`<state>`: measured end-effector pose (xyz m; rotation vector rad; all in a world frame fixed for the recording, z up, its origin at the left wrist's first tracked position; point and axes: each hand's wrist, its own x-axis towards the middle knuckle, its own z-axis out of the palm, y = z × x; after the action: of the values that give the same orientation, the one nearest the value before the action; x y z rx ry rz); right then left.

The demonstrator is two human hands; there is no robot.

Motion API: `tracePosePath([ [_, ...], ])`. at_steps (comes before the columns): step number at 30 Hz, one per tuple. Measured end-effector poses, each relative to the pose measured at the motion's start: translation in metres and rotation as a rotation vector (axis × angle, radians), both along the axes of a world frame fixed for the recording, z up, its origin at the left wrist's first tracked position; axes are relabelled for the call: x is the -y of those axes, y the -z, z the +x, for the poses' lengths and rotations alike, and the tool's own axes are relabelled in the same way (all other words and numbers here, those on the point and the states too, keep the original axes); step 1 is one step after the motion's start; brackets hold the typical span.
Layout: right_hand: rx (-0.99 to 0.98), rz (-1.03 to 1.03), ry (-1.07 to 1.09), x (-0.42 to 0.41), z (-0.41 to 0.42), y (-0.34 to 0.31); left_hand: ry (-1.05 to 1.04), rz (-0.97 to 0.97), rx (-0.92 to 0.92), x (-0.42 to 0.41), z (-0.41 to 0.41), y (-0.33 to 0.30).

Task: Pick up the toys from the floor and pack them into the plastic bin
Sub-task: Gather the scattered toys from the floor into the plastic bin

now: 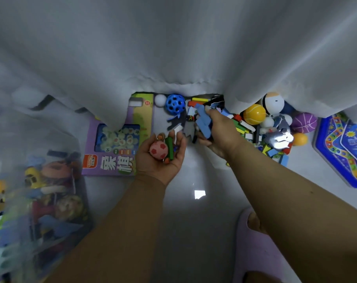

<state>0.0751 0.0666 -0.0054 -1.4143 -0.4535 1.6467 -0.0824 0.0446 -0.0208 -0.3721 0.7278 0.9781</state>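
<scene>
My left hand [163, 158] lies palm up and cups a pink ball [158, 150], a green block [170, 147] and a few small pieces. My right hand [216, 131] grips a bundle of blue flat foam pieces [203, 122] above the toy pile. On the floor lie a blue holed ball [175, 104], a small white ball [160, 100], coloured wooden blocks [245, 127], a yellow ball [254, 114], a purple ball [304, 122] and a grey shark toy [279, 135]. The clear plastic bin [57, 144] at the left holds several toys.
A white curtain [173, 48] hangs over the back of the pile. A purple game box [116, 144] lies left of my hands. A blue board-game tin [343, 152] sits at the right. My foot in a lilac slipper [255, 246] stands on the glossy floor.
</scene>
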Motion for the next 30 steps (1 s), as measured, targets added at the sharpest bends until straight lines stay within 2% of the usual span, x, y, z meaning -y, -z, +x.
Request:
tracePosePath([
  [2, -0.181, 0.01, 0.01, -0.001, -0.022, -0.019, -0.016, 0.024, -0.021, -0.004, -0.011, -0.017],
  [6, -0.288, 0.026, -0.008, -0.001, -0.075, -0.058, -0.054, 0.095, -0.088, -0.008, -0.051, -0.06],
  [12, -0.176, 0.145, -0.243, 0.01, -0.175, -0.128, -0.075, 0.154, -0.337, 0.008, -0.153, -0.137],
  [14, -0.019, 0.176, -0.388, 0.021, -0.212, -0.145, -0.097, 0.131, -0.46, 0.02, -0.191, -0.157],
  [17, 0.464, 0.415, -0.748, 0.036, -0.271, -0.151, -0.076, 0.023, -0.688, 0.044, -0.249, -0.174],
  [19, 0.614, 0.477, -0.85, 0.049, -0.306, -0.147, -0.001, -0.072, -0.876, 0.06, -0.276, -0.18],
  [20, 0.625, 0.499, -0.889, 0.056, -0.317, -0.146, 0.016, -0.106, -0.947, 0.068, -0.285, -0.182],
  [22, 0.684, 0.449, -1.0, 0.062, -0.331, -0.145, -0.004, -0.147, -1.008, 0.077, -0.296, -0.183],
  [24, 0.648, 0.461, -0.999, 0.064, -0.33, -0.147, -0.013, -0.148, -1.026, 0.08, -0.299, -0.184],
  [26, 0.58, 0.43, -0.895, 0.067, -0.321, -0.152, 0.002, -0.108, -1.003, 0.077, -0.295, -0.188],
  [28, 0.445, 0.399, -0.755, 0.073, -0.305, -0.159, 0.025, -0.065, -0.991, 0.071, -0.286, -0.192],
  [30, 0.43, 0.489, -0.561, 0.079, -0.285, -0.164, 0.02, 0.001, -1.051, 0.063, -0.273, -0.195],
])
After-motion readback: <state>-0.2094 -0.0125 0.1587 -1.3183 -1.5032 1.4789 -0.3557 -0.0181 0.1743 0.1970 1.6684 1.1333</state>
